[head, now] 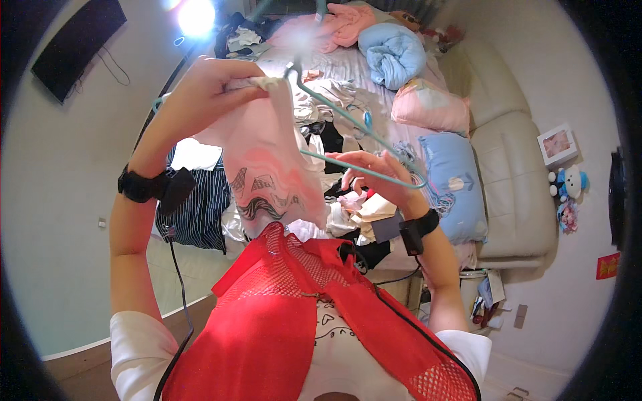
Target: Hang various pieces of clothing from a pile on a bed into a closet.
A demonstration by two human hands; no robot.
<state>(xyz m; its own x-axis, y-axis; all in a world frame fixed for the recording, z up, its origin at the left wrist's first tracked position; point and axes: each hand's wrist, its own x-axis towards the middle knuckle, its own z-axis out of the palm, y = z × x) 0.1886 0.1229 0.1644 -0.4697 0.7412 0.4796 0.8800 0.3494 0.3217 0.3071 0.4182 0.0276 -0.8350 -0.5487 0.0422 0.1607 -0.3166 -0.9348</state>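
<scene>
My left hand pinches the upper edge of a pale pink printed garment. The garment hangs down in front of me, with dark and coral patterns near its bottom. A teal clothes hanger runs partly inside or behind the cloth, and its right corner sticks out bare. Close to that corner is my right hand, fingers spread and no cloth in them. The hanger's lower bar crosses in front of this hand; whether they touch is unclear. Part of the hanger is hidden by the garment.
Piles of clothes cover the bed beyond my hands. Dark striped fabric lies at the left. Blue pillow, pink pillow and rolled blue quilt line the right, beside a padded headboard. A bright lamp shines ahead.
</scene>
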